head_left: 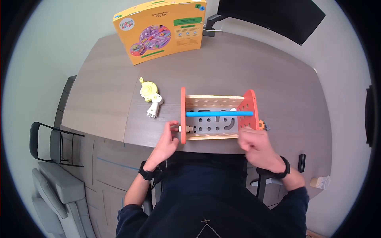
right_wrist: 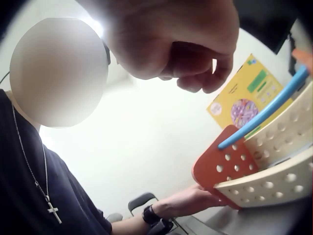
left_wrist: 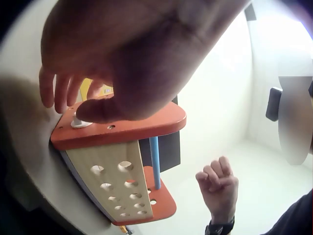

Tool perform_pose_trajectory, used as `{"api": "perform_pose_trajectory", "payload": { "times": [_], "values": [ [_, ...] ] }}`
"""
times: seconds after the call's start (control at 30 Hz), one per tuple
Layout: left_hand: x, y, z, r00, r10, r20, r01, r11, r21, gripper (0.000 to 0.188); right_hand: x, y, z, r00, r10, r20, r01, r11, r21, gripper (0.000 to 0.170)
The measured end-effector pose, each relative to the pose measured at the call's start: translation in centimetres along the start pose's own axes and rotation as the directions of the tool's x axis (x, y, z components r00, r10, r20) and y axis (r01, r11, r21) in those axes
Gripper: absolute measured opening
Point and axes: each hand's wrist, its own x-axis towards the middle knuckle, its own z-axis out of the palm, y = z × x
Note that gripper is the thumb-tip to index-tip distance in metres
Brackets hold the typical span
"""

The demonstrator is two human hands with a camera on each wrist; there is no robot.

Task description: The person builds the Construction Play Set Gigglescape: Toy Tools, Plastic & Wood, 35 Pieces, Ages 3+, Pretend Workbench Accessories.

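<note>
A toy toolbox with red end panels [head_left: 183, 115], pale perforated sides [right_wrist: 274, 188] and a blue handle bar [head_left: 218, 114] stands on the table. Through its left panel passes a pale bolt [head_left: 189, 129], whose white head [left_wrist: 79, 121] shows outside. My left hand [head_left: 166, 143] is at that head, thumb beside it and fingers loosely spread. Over the box's near right corner my right hand [head_left: 256, 146] is raised, fingers curled into a loose fist [left_wrist: 218, 183] with nothing seen in it.
Left of the box lie a yellow geared toy piece [head_left: 149, 91] and a white toy piece [head_left: 155, 106]. An orange gear [head_left: 261, 124] sits by the right panel. Behind stand a yellow play set box [head_left: 182, 39] and a monitor [head_left: 274, 18]. A cup [head_left: 320, 182] is far right.
</note>
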Motion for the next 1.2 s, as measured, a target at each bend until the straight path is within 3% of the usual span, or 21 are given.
{"api": "perform_pose_trajectory", "payload": {
  "times": [0.1,0.2,0.3,0.53,0.6,0.63,0.77,0.83,0.9,0.93,1.03,1.13,1.2],
  "values": [
    [0.4,0.8,-0.4,0.993,0.066,-0.093,-0.068,0.998,-0.016,0.060,-4.0,2.4,-0.5,0.950,0.071,-0.304,-0.016,0.984,0.178,0.022],
    [0.9,2.3,-0.5,0.959,0.140,-0.248,-0.144,0.990,0.003,0.041,-6.2,5.7,-1.1,0.855,0.134,-0.501,0.013,0.960,0.280,0.021],
    [1.8,2.6,-0.9,0.914,0.194,-0.357,-0.216,0.976,-0.024,0.030,-7.6,10.1,-2.1,0.775,0.338,-0.534,-0.144,0.917,0.372,0.030],
    [2.3,4.6,-0.6,0.867,0.173,-0.468,-0.278,0.946,-0.166,0.030,-6.4,15.3,-1.3,0.762,0.433,-0.482,-0.297,0.894,0.335,0.022],
    [2.2,4.7,-0.5,0.859,0.207,-0.468,-0.316,0.934,-0.166,0.025,-5.3,15.3,-2.0,0.740,0.569,-0.360,-0.420,0.808,0.413,0.025],
    [2.3,4.6,-0.6,0.867,0.192,-0.460,-0.282,0.950,-0.135,0.024,-4.9,15.2,-2.2,0.719,0.630,-0.294,-0.480,0.756,0.445,0.027],
    [3.1,5.0,-0.9,0.893,0.158,-0.421,-0.179,0.984,-0.011,0.019,-4.1,16.0,-1.7,0.771,0.579,-0.265,-0.514,0.812,0.277,0.024],
    [3.4,6.4,-0.4,0.929,0.116,-0.350,-0.107,0.993,0.045,0.018,-3.4,15.6,-1.7,0.801,0.563,-0.204,-0.523,0.824,0.218,0.043],
    [3.2,7.8,0.0,0.972,0.031,-0.234,-0.006,0.994,0.108,0.032,-2.9,15.6,-1.5,0.757,0.647,-0.091,-0.582,0.731,0.357,0.067],
    [3.7,5.5,-0.8,0.990,0.034,-0.139,0.001,0.970,0.241,0.066,-2.5,15.6,-1.4,0.734,0.678,-0.031,-0.606,0.676,0.419,0.078],
    [3.4,8.7,-1.4,0.976,-0.219,0.019,0.212,0.959,0.187,0.068,-1.2,13.1,-2.6,0.668,0.738,0.101,-0.677,0.545,0.495,0.084],
    [3.3,8.0,-1.4,0.990,-0.133,-0.055,0.136,0.989,0.056,0.068,-1.1,12.4,-2.6,0.687,0.717,0.122,-0.635,0.511,0.579,0.086],
    [2.9,8.5,-1.7,0.990,0.021,-0.142,-0.010,0.997,0.081,0.068,-1.0,10.9,-2.4,0.754,0.656,0.012,-0.495,0.556,0.668,0.085]
  ]
}}
